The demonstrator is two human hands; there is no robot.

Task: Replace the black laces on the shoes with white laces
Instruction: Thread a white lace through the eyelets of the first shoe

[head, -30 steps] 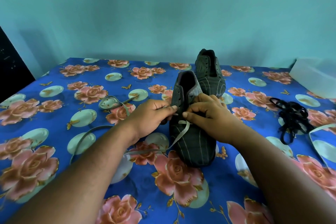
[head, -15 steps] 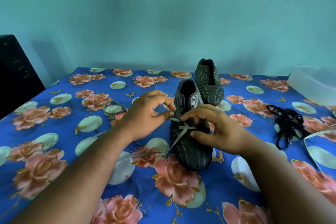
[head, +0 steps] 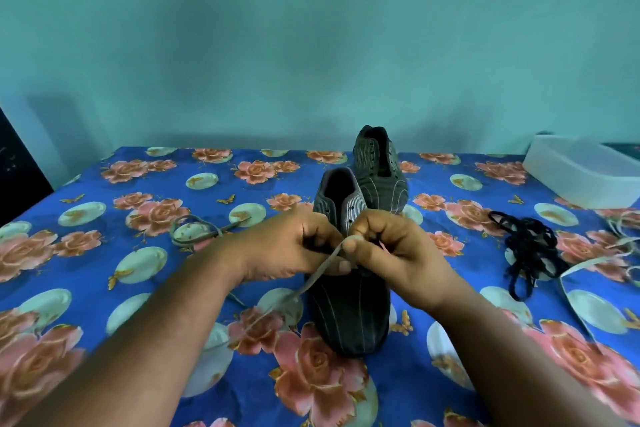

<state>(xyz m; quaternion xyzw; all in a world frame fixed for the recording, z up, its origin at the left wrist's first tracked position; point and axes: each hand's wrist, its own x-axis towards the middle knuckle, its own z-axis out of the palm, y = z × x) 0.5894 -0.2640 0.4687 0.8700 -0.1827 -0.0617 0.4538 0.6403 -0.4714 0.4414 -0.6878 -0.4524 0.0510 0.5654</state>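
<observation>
2 shoes (head: 349, 308), 2 hands (head: 287, 246)

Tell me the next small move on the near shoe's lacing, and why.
Probably draw the white lace through the eyelet both hands pinch it at, taking up slack. The left hand and right hand meet over the near shoe, and the lace trails loose across the cloth.

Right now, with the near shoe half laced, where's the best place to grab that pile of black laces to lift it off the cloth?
Probably the dense knot at the middle of the black laces, taken from above with the fingers pinching across it. The pile lies flat and loosely tangled on the floral cloth, right of the near shoe, so a top pinch at the thickest bunch should gather most strands; the loops trailing toward the person would likely dangle.
</observation>
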